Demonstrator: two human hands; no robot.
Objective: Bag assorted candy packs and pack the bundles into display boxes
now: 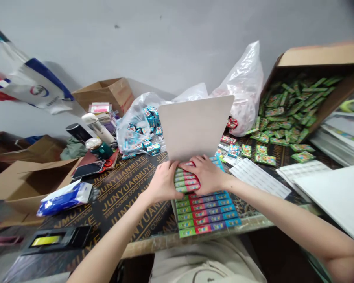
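A display box with a pale upright lid (196, 127) stands at the table's front edge. Rows of small colourful packs (208, 214), in green, pink, purple and blue columns, fill its near part. My left hand (162, 182) grips the left side of a group of green and pink packs (186, 180) in the box, thumb toward me and fingers at the far end. From the right, my right hand (210, 175) is curled over the same group and covers part of it. Blue packs show just beyond my right hand. The box floor under the hands is hidden.
Behind the lid are a clear bag of blue packs (138, 131) and a tall plastic bag (242, 90). A carton of green packs (297, 106) lies tipped at right, near a sticker sheet (259, 177). Bottles, a phone (88, 169) and a blue packet (65, 198) lie left.
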